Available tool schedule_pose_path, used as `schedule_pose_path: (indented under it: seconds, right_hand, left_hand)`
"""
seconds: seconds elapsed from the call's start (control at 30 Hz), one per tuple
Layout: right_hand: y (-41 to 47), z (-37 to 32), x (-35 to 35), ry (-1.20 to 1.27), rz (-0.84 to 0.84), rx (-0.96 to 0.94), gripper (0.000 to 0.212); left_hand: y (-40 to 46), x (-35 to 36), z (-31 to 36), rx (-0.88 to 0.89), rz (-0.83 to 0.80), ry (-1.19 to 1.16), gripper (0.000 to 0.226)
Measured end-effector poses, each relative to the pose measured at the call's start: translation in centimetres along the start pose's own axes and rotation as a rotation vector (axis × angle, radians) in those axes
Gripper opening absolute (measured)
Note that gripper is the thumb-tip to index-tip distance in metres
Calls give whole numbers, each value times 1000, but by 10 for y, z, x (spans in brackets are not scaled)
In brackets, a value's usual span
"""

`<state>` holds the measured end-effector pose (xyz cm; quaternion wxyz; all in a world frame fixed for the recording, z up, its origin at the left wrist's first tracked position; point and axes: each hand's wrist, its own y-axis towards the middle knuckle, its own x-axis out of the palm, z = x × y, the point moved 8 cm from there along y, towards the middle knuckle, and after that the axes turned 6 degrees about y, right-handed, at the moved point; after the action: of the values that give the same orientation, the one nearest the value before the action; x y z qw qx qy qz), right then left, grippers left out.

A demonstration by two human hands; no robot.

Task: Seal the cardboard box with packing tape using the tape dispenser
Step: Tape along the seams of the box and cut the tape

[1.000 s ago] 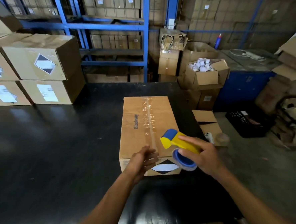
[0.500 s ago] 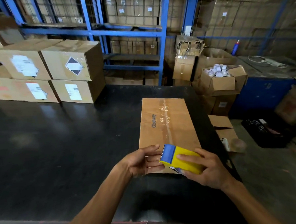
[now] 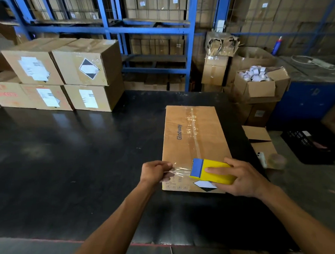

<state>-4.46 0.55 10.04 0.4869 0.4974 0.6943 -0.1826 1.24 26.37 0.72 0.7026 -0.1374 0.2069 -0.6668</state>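
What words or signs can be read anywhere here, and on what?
"Glodway": blue print on top of the brown cardboard box being taped.
Black-and-white diamond sign, no words: on that box's near end and on a stacked carton.
White labels on stacked cartons: too blurred to read.
Red print on the lower-left carton: blurred.

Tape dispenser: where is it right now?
Head view, lower centre-right: the tape dispenser is in the right hand over the cardboard box's near end, its tape pulled left by the left hand.

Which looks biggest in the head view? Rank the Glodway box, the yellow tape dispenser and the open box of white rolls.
1. Glodway box, clearly largest.
2. Open box of white rolls; it sits farther back, so its true size is unsure.
3. Yellow tape dispenser, smallest.
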Motion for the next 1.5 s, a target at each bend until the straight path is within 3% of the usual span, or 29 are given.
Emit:
schedule_pose_path:
  seconds: [0.17, 0.4, 0.83, 0.9, 1.03, 1.13, 1.2, 1.27, 1.33, 1.37, 1.43, 1.5]
  right_hand:
    - [30, -1, 18, -182, -87, -18, 46]
    - [48, 7, 48, -202, -157, -17, 45]
    - [60, 19, 70, -340, -261, -14, 48]
    - [60, 20, 70, -338, -272, -2, 48]
    - [62, 22, 70, -335, -283, 35, 48]
    - [62, 27, 72, -335, -290, 53, 48]
    - [62, 31, 74, -330, -307, 72, 49]
    - [64, 32, 76, -340, -314, 86, 52]
    - [66, 31, 74, -321, -294, 81, 53]
    - [66, 30, 73, -319, -284, 76, 53]
    - [67, 29, 72, -336, -262, 62, 54]
    - [68, 29, 71, -325, -239, 54, 54]
  left_hand:
    - [1, -14, -15, 94, 343, 117, 10]
    - [8, -16, -30, 55, 439, 64, 9]
    - [30, -16, -45, 75, 452, 38, 13]
    - [31, -18, -44, 63, 427, 21, 22]
    - [46, -20, -52, 48, 204, -210, 88]
    - [49, -26, -58, 90, 165, -271, 67]
    - [42, -39, -45, 306, 344, 52, 48]
    - [25, -30, -13, 767, 484, 502, 39]
    - [15, 9, 5, 1237, 355, 855, 41]
    - [15, 27, 7, 1382, 257, 1009, 44]
    - [26, 49, 1, 1507, 80, 1272, 51]
    - [45, 52, -9, 1489, -55, 1432, 57]
